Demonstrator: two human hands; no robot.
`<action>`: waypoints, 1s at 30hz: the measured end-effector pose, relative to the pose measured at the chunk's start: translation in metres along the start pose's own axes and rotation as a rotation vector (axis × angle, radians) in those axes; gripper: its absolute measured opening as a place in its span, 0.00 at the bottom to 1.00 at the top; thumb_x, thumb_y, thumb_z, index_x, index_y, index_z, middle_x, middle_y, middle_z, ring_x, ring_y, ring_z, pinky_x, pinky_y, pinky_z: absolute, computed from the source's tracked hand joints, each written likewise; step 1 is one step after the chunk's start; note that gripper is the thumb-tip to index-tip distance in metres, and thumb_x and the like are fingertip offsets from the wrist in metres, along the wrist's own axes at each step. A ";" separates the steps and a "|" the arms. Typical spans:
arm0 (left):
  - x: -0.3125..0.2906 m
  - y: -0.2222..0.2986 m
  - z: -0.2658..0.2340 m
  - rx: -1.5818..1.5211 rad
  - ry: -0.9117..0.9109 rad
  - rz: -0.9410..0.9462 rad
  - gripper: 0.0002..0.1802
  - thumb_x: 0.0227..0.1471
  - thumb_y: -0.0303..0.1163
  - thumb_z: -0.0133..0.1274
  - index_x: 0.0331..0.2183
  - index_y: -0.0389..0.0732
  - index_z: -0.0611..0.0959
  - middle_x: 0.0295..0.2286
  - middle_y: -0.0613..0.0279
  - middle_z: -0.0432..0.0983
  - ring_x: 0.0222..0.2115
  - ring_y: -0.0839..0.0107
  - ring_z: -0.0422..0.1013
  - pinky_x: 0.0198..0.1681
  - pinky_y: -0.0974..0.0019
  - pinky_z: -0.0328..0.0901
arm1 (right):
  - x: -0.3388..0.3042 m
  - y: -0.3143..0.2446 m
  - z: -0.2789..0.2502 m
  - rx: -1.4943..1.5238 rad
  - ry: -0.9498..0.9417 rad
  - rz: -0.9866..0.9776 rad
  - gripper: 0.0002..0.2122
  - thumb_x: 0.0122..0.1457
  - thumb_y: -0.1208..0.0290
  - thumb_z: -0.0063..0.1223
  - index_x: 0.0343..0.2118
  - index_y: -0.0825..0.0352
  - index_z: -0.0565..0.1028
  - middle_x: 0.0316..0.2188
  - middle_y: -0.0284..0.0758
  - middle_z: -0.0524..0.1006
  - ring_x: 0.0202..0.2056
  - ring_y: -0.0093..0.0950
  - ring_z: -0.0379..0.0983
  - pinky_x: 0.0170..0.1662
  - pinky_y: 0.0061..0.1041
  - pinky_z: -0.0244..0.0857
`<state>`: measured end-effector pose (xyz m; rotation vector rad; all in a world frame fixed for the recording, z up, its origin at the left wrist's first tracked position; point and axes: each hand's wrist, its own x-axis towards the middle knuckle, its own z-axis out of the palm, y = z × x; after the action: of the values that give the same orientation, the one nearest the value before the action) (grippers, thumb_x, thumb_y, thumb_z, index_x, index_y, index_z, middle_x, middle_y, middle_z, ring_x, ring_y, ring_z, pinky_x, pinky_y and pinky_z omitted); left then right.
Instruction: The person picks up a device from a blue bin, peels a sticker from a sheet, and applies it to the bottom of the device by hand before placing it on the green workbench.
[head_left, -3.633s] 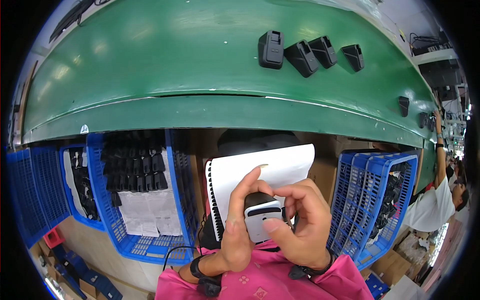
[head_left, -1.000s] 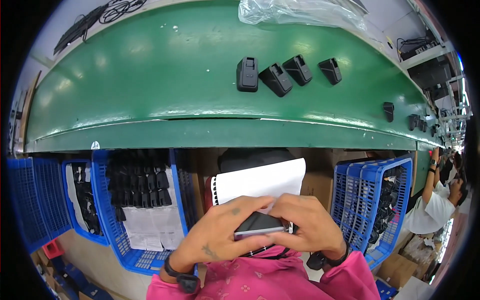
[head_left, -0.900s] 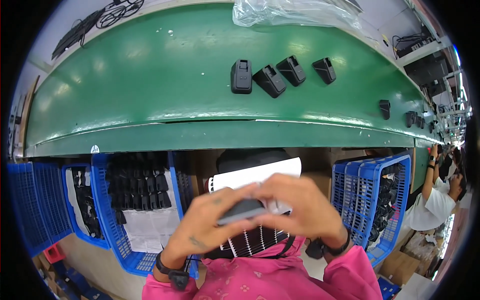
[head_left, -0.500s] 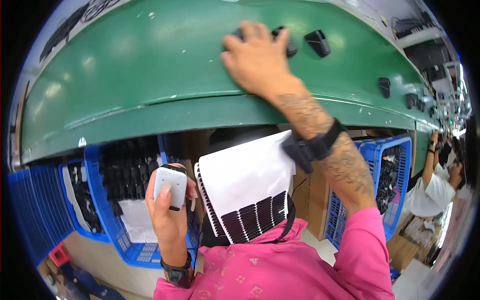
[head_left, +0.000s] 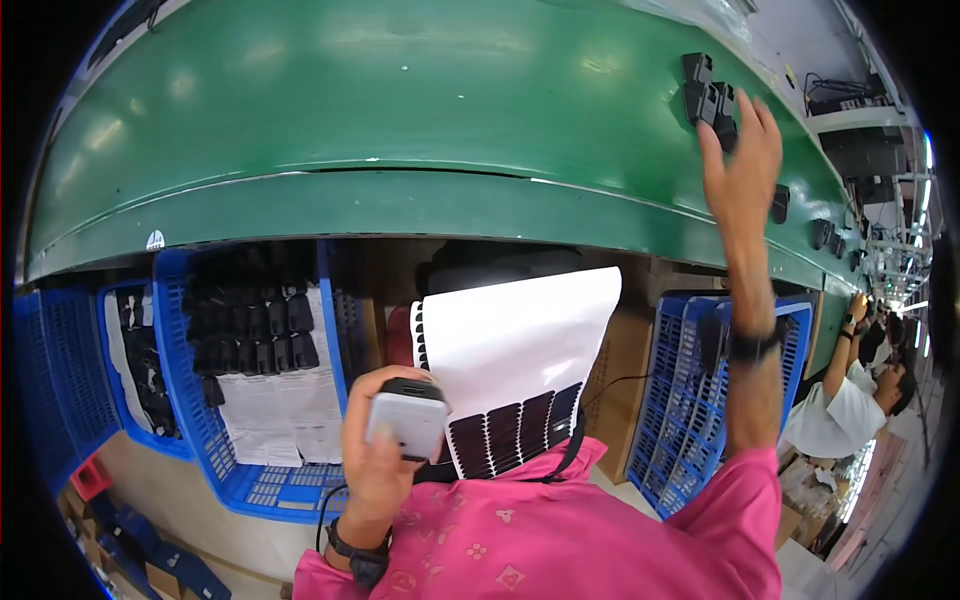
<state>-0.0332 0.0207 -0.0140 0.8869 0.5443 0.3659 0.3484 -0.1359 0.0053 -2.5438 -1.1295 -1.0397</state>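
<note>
My left hand (head_left: 375, 445) is closed around a small device (head_left: 408, 418) with a pale grey face and black edges, thumb across the face. It is just left of a white sheet (head_left: 520, 335) with rows of black stickers (head_left: 515, 430), lying across my lap. My right hand (head_left: 745, 165) reaches out over the green bench (head_left: 400, 130), fingers spread and holding nothing I can see. Next to its fingertips, a few black box-shaped devices (head_left: 699, 90) sit close together; whether the hand touches them I cannot tell.
Under the bench on the left, a blue basket (head_left: 285, 502) holds many black devices over paper. Another blue basket (head_left: 680, 400) stands below my right forearm. More black devices (head_left: 822, 233) lie farther along the bench, where a person in white (head_left: 845, 410) works.
My right hand has moved right along the bench, and the black devices now sit farther right, bunched together. My left hand has brought the pale device rightward, nearer the sheet.
</note>
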 end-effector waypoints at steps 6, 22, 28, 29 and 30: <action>0.006 -0.023 0.033 0.044 -0.141 0.083 0.29 0.53 0.45 0.54 0.46 0.37 0.61 0.37 0.47 0.66 0.20 0.65 0.70 0.21 0.69 0.66 | -0.176 -0.142 -0.134 0.720 -0.545 0.098 0.19 0.44 0.75 0.63 0.41 0.74 0.75 0.29 0.41 0.73 0.29 0.36 0.71 0.33 0.29 0.67; 0.023 -0.071 0.054 0.031 -0.064 0.150 0.34 0.58 0.57 0.37 0.54 0.39 0.58 0.35 0.54 0.69 0.30 0.71 0.67 0.32 0.69 0.63 | -0.217 -0.189 -0.138 0.651 -0.389 0.488 0.17 0.44 0.80 0.63 0.39 0.72 0.74 0.32 0.39 0.70 0.32 0.34 0.68 0.34 0.28 0.63; 0.021 -0.067 0.053 -0.055 -0.009 0.081 0.29 0.60 0.55 0.34 0.51 0.41 0.61 0.36 0.55 0.69 0.30 0.71 0.67 0.31 0.71 0.61 | -0.210 -0.178 -0.147 0.844 -0.325 0.453 0.09 0.44 0.85 0.61 0.28 0.69 0.73 0.26 0.37 0.71 0.28 0.33 0.69 0.31 0.27 0.63; 0.022 -0.066 0.052 -0.093 -0.001 0.037 0.28 0.60 0.54 0.34 0.51 0.41 0.61 0.36 0.55 0.69 0.30 0.71 0.67 0.31 0.72 0.61 | -0.207 -0.174 -0.152 0.869 -0.330 0.469 0.09 0.43 0.84 0.61 0.27 0.68 0.73 0.25 0.36 0.72 0.28 0.34 0.69 0.30 0.27 0.63; 0.024 -0.065 0.052 -0.105 0.012 0.017 0.27 0.61 0.52 0.34 0.50 0.40 0.61 0.36 0.54 0.69 0.30 0.71 0.67 0.31 0.72 0.61 | -0.201 -0.168 -0.159 0.908 -0.355 0.453 0.09 0.44 0.85 0.60 0.27 0.69 0.72 0.27 0.37 0.72 0.28 0.31 0.69 0.31 0.25 0.63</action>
<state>0.0216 -0.0377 -0.0467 0.7886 0.5238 0.4122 0.0514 -0.2014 -0.0293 -2.0656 -0.7570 0.0663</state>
